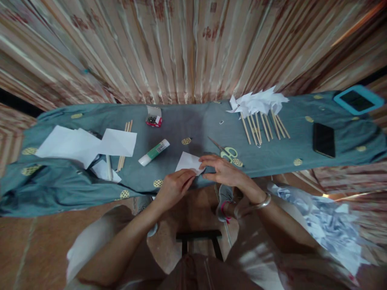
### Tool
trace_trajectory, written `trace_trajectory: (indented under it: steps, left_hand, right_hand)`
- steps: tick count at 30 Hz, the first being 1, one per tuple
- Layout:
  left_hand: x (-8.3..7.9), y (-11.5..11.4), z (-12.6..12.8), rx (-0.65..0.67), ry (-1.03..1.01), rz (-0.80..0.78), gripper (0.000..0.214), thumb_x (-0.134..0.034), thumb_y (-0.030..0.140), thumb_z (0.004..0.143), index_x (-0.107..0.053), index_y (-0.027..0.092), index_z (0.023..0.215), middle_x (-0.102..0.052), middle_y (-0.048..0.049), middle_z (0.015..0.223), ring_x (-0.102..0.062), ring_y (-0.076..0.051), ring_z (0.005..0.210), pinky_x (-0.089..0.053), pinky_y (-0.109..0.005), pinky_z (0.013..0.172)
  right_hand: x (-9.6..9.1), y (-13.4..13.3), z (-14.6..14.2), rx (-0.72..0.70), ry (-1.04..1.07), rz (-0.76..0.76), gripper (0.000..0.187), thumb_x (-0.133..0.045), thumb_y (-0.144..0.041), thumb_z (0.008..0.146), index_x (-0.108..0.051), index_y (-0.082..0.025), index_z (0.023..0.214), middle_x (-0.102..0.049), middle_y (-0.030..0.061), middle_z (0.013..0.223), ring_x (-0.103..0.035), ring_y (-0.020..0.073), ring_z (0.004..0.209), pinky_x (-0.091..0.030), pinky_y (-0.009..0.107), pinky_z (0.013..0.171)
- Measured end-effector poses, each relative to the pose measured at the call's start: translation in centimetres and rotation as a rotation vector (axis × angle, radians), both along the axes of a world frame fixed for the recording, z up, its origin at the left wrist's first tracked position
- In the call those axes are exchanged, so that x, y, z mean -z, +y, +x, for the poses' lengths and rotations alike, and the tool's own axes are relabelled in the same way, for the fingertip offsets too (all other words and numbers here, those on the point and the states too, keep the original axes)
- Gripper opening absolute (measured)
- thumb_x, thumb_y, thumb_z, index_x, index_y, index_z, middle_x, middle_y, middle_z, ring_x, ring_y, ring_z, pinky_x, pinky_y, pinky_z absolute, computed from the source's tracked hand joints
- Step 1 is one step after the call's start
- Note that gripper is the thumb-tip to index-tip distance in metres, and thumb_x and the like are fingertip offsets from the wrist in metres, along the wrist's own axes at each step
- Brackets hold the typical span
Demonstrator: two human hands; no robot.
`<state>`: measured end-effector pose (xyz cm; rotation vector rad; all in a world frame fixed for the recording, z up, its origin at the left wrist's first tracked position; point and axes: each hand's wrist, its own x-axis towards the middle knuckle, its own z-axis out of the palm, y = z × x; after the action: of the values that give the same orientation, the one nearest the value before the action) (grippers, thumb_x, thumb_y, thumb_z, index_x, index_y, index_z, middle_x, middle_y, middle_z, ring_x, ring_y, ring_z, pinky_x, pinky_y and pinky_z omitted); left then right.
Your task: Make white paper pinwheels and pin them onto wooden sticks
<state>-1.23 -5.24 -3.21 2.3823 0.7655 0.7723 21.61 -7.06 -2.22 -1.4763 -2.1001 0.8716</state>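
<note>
A small white sheet of paper [188, 161] lies at the front edge of the cloth-covered table, between my two hands. My left hand [178, 183] is closed on its near edge, fingers pressed together. At the paper's right side, my right hand [222, 170] has thumb and fingers apart, the fingertips touching its edge. Just beyond the right hand lie scissors [229, 154] with light green handles, blades pointing to the far left. Left of the paper rests a green and white glue stick [154, 152].
White sheets [69, 144] and wooden sticks [125, 147] lie at left. A small red box [154, 117] of metal pieces stands at the back. Paper pinwheels on sticks [260, 104], a black phone [323, 139] and a blue-framed tablet [358, 99] are at right. A bag of paper scraps [329, 225] sits below.
</note>
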Motion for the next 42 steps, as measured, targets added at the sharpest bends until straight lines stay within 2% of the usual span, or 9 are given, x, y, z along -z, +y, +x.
trace_trajectory:
  steps: [2,5,10,17,20,23,27,32,42]
  left_hand:
    - [0.2,0.2,-0.1,-0.036,-0.019,-0.091,0.025,-0.046,0.026,0.100,-0.070,0.019,0.104,-0.076,-0.0084,0.100,-0.074,-0.019,0.092,-0.060,-0.030,0.085]
    - [0.8,0.7,-0.5,-0.146,-0.029,-0.243,0.025,-0.051,0.032,0.098,-0.068,0.021,0.111,-0.076,-0.0083,0.103,-0.074,-0.020,0.092,-0.060,-0.032,0.085]
    - [1.3,1.3,-1.2,-0.240,-0.028,-0.362,0.041,-0.058,0.037,0.093,-0.056,0.022,0.131,-0.076,-0.0072,0.106,-0.074,-0.021,0.089,-0.061,-0.034,0.081]
    - [1.1,1.6,-2.1,-0.249,0.036,-0.216,0.037,-0.055,0.035,0.095,-0.056,0.020,0.129,-0.073,-0.0103,0.110,-0.073,-0.021,0.088,-0.061,-0.034,0.082]
    - [0.8,1.7,-2.2,-0.240,0.068,-0.048,0.034,-0.055,0.030,0.096,-0.056,0.021,0.129,-0.069,-0.0126,0.121,-0.068,-0.024,0.107,-0.058,-0.041,0.093]
    - [0.7,1.1,-1.7,-0.148,0.085,0.123,0.041,-0.051,0.019,0.096,-0.050,0.022,0.137,-0.061,-0.0143,0.136,-0.054,-0.027,0.131,-0.050,-0.048,0.106]
    - [1.3,-0.3,-0.8,-0.058,0.161,0.232,0.051,-0.049,0.017,0.096,-0.039,0.014,0.146,-0.056,-0.0183,0.142,-0.045,-0.029,0.140,-0.044,-0.049,0.112]
    - [1.9,-1.2,-0.7,-0.049,0.293,0.248,0.054,-0.048,0.023,0.098,-0.035,0.007,0.148,-0.048,-0.0210,0.150,-0.038,-0.031,0.145,-0.038,-0.051,0.116]
    - [2.4,-1.1,-0.9,-0.033,0.362,0.174,0.063,-0.048,0.033,0.099,-0.027,0.008,0.153,-0.040,-0.0218,0.155,-0.032,-0.032,0.148,-0.034,-0.054,0.118]
  right_hand:
    - [0.4,0.4,-0.1,0.013,0.074,-0.025,0.007,-0.067,-0.020,0.083,-0.073,-0.021,0.086,-0.074,0.0058,0.105,-0.069,0.0209,0.099,-0.053,0.039,0.093]
    - [1.2,1.2,-0.3,0.065,0.152,-0.060,0.009,-0.065,-0.022,0.086,-0.073,-0.020,0.084,-0.073,0.0025,0.086,-0.068,0.0169,0.080,-0.053,0.031,0.078]
    - [1.8,2.1,-1.2,0.172,0.188,0.012,0.007,-0.066,-0.020,0.086,-0.072,-0.021,0.083,-0.074,0.0034,0.093,-0.068,0.0184,0.090,-0.051,0.033,0.084]
    - [1.9,2.8,-2.6,0.252,0.140,0.085,0.012,-0.064,-0.017,0.085,-0.069,-0.022,0.077,-0.072,0.0042,0.094,-0.067,0.0204,0.095,-0.050,0.037,0.091]
    - [1.9,2.9,-2.9,0.269,0.127,0.090,0.011,-0.064,-0.018,0.085,-0.070,-0.022,0.078,-0.072,0.0048,0.097,-0.066,0.0210,0.097,-0.050,0.037,0.093]
    - [2.1,3.0,-3.2,0.304,0.116,0.108,0.011,-0.063,-0.019,0.085,-0.070,-0.022,0.077,-0.072,0.0056,0.097,-0.066,0.0214,0.097,-0.050,0.037,0.093]
    - [2.5,3.0,-3.7,0.373,0.109,0.155,0.012,-0.062,-0.018,0.084,-0.069,-0.022,0.075,-0.072,0.0058,0.094,-0.066,0.0214,0.095,-0.051,0.037,0.092]
    - [2.8,3.0,-4.1,0.406,0.104,0.198,0.012,-0.062,-0.016,0.082,-0.066,-0.021,0.073,-0.071,0.0058,0.089,-0.065,0.0208,0.091,-0.051,0.035,0.088]
    - [3.0,3.1,-4.4,0.420,0.059,0.231,0.013,-0.061,-0.015,0.083,-0.062,-0.021,0.071,-0.069,0.0053,0.084,-0.064,0.0211,0.086,-0.050,0.035,0.085]
